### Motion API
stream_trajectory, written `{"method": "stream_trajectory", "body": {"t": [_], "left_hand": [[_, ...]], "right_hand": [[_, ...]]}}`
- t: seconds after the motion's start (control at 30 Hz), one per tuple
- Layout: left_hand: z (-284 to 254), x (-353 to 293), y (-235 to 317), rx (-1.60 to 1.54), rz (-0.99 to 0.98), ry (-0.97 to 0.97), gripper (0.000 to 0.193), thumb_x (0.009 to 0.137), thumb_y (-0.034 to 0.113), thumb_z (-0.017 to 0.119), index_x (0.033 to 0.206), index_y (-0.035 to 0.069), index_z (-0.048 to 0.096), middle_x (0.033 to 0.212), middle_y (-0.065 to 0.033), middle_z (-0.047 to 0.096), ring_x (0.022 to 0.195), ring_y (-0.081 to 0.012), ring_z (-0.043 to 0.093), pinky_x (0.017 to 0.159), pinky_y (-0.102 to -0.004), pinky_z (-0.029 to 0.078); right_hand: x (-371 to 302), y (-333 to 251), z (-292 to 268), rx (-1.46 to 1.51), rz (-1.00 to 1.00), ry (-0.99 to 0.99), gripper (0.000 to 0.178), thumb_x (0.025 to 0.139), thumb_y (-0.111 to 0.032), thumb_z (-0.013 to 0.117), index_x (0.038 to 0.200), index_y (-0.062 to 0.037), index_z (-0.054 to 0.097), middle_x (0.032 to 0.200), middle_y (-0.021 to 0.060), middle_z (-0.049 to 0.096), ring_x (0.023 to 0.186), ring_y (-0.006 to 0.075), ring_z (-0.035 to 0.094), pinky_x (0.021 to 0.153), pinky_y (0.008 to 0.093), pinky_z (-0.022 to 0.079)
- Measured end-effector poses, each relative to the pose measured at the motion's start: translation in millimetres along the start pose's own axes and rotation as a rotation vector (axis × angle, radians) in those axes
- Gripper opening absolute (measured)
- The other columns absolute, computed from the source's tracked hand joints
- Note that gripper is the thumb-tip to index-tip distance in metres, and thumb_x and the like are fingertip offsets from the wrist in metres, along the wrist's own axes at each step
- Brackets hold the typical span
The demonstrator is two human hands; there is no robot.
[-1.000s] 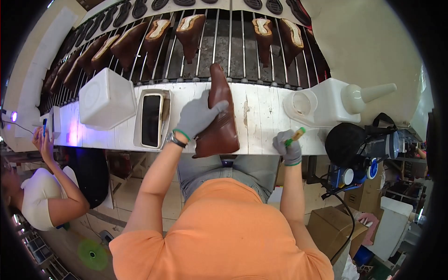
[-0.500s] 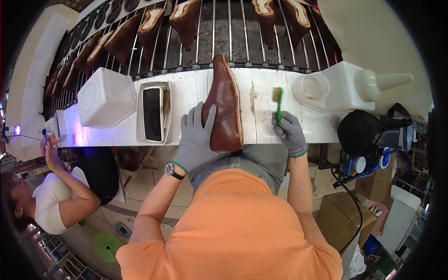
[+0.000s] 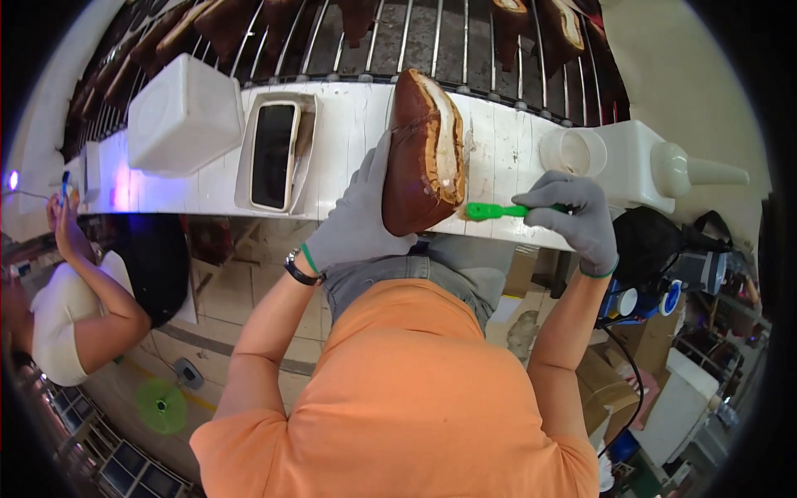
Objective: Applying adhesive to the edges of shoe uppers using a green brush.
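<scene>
One brown leather boot point(image 3: 405, 174) is held over the near edge of a white surface point(image 3: 502, 124) in a workshop, its sole side, a pale strip bordered in tan, turned toward the right. The person's left hand point(image 3: 361, 220), in a gray glove with a green cuff, cups the boot's left side, fingers extended along the leather. The right hand point(image 3: 577, 216), gloved alike, is closed with bent fingers around a slim green brush point(image 3: 498, 211), whose head points left, just beside the sole's lower end; whether the bristles touch cannot be told. Left of the boot, a dark-screened phone point(image 3: 275, 153) lies in a white tray point(image 3: 309, 124), near a boxy white container point(image 3: 183, 116). To the right are a translucent round cup point(image 3: 573, 152) and a white bottle point(image 3: 627, 162) with a long nozzle. More brown boots point(image 3: 220, 29) rest along a metal rack point(image 3: 437, 41) beyond the surface, while at far left a co-worker point(image 3: 87, 311) in a light top holds both hands up.
</scene>
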State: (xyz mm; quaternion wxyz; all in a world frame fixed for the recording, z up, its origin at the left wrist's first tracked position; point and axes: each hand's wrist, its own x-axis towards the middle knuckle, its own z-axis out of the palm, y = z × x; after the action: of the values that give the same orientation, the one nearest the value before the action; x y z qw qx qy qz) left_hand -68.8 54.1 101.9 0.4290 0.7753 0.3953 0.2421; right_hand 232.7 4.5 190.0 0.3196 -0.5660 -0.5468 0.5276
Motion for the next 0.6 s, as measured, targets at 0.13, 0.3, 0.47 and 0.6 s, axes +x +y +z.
{"method": "stream_trajectory", "body": {"t": [0.13,0.3,0.47,0.6], "left_hand": [[-1,-3,-1,0.002,-0.049,-0.006,0.12,0.062,0.023,0.081,0.156,0.005,0.009,0.137,-0.0265,0.042,0.121,-0.0493,0.048,0.101,-0.0532,0.045],[-2,-4,3,0.014,-0.062,0.024,0.12,0.062,0.028,0.082,0.156,0.005,0.01,0.135,-0.0257,0.043,0.117,-0.0498,0.05,0.099,-0.0538,0.045],[-8,-8,5,-0.043,-0.161,-0.028,0.118,0.06,0.018,0.083,0.156,0.006,0.015,0.149,-0.0236,0.037,0.134,-0.0448,0.04,0.111,-0.0469,0.038],[-11,-8,3,-0.043,-0.112,-0.007,0.118,0.062,0.023,0.082,0.156,0.007,0.014,0.145,-0.0242,0.039,0.128,-0.0462,0.043,0.107,-0.0492,0.04]], "right_hand": [[24,-22,-4,-0.243,-0.048,-0.107,0.021,0.076,-0.005,0.078,0.097,-0.0005,0.077,0.077,0.0025,0.065,0.066,0.0065,0.052,0.058,0.0235,0.037],[43,-44,-1,-0.466,-0.105,-0.155,0.02,0.077,-0.007,0.078,0.096,-0.0011,0.077,0.07,0.0038,0.062,0.064,0.0075,0.051,0.057,0.0246,0.036],[68,-49,7,-0.526,-0.187,-0.142,0.021,0.076,-0.008,0.079,0.096,-0.0005,0.077,0.069,0.0042,0.06,0.065,0.0109,0.05,0.06,0.0277,0.038],[72,-56,1,-0.476,-0.148,-0.276,0.02,0.076,-0.008,0.078,0.095,-0.0004,0.077,0.07,0.0047,0.063,0.066,0.0106,0.052,0.06,0.028,0.039]]}}
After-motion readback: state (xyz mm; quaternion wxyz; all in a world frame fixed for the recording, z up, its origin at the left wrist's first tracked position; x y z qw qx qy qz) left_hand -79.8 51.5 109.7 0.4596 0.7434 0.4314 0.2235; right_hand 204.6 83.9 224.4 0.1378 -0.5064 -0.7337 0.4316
